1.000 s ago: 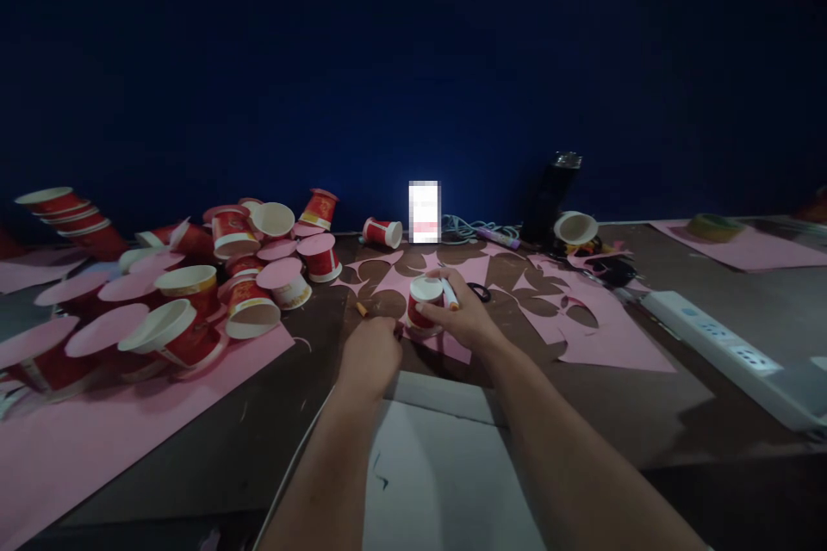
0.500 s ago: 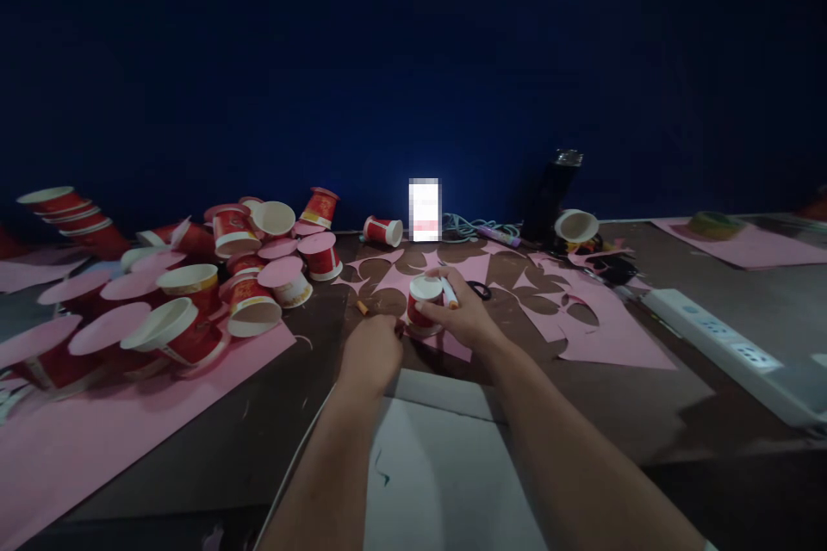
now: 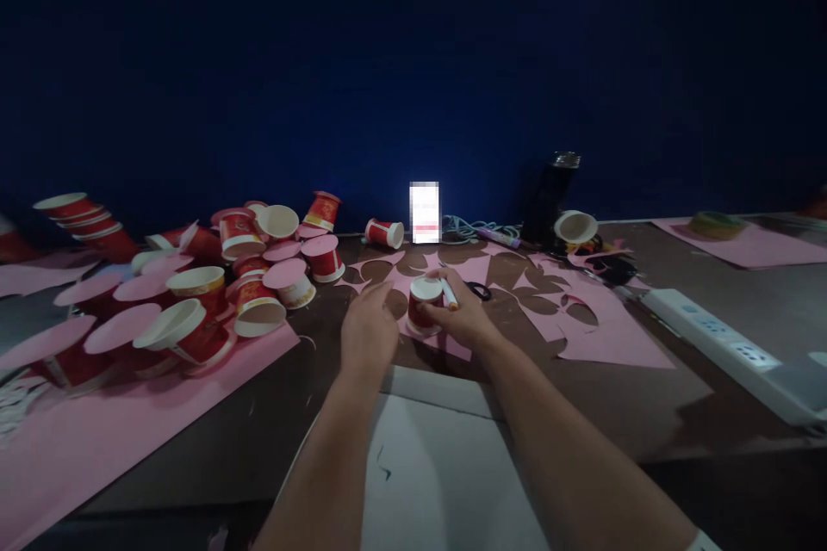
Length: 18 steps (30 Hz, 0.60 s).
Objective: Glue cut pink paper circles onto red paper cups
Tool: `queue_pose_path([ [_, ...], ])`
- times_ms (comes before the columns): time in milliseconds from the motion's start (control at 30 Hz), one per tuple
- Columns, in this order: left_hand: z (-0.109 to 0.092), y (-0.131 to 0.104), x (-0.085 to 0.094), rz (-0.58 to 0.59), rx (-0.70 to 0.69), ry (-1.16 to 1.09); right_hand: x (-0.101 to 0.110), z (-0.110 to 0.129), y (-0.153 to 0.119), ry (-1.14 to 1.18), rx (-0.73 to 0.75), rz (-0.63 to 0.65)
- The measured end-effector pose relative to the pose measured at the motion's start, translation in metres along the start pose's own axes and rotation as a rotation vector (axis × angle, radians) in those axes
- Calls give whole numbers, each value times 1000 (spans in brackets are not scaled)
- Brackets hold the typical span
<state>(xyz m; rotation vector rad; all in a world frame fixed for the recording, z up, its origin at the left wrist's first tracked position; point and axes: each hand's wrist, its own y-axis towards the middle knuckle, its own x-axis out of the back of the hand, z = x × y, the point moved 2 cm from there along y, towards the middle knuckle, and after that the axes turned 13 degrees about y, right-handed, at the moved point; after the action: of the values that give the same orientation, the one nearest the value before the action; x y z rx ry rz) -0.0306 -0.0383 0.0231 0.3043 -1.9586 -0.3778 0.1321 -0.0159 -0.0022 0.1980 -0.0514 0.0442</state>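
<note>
A red paper cup [image 3: 423, 314] with a white top stands on pink paper in front of me, apparently upside down. My right hand [image 3: 462, 310] is closed around its right side, thumb across the front. A white marker pen [image 3: 449, 294] with an orange end is tucked in that same hand. To the left of the cup, my left hand [image 3: 369, 327] is raised with fingers stretched towards it, and I see nothing held there. Its fingertips seem just short of the cup.
Left lie many red cups [image 3: 194, 331], several with pink discs, on a pink sheet [image 3: 161, 430]. Cut-out pink paper [image 3: 607, 336] spreads right, beside a power strip [image 3: 717, 336]. A lit phone [image 3: 425, 211] and a dark bottle [image 3: 552, 189] stand behind; a white board [image 3: 445, 473] is nearest me.
My left hand has lifted and turned from a bent-over, closed pose to outstretched fingers. The orange-tipped piece beside it is out of sight. My right hand stays on the cup.
</note>
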Motion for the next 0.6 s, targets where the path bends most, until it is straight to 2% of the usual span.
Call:
queue_pose_path([
  [100, -8, 11, 8, -16, -17, -98, 0, 0, 0, 40, -15, 11],
  [233, -25, 25, 13, 150, -28, -170, 1, -1, 0, 71, 19, 5],
  [367, -43, 31, 10, 319, -72, -189, -1, -1, 1, 100, 18, 14],
  [600, -48, 35, 6, 376, -156, -96, -2, -1, 2, 123, 42, 19],
])
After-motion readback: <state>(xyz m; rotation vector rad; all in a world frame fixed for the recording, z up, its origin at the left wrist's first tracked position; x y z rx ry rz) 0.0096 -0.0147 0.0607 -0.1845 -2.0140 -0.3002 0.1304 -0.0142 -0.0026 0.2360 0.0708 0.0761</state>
